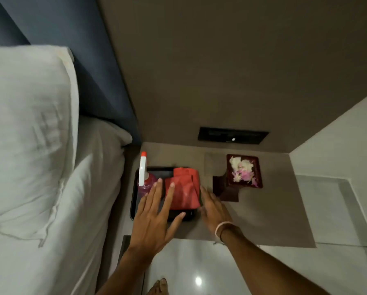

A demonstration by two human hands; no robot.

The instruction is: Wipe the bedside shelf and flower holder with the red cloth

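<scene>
Left hand (155,213) is spread flat, fingers splayed, above a black tray (133,201); right hand (213,207) is extended with fingers together, holding nothing. The red cloth (184,188) lies folded on the tray between both hands. The flower holder (240,177) stands on the bedside shelf (274,220) just right of the right hand.

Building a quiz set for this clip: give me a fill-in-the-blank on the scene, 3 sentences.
1. The cloth lying on the black tray is ____ in colour.
2. The spray bottle stands on the tray, on the side nearer the ____.
3. The flower holder on the shelf holds white and ____ petals.

Both the left hand and right hand are open, holding nothing.

Missing words: red; bed; pink
</scene>
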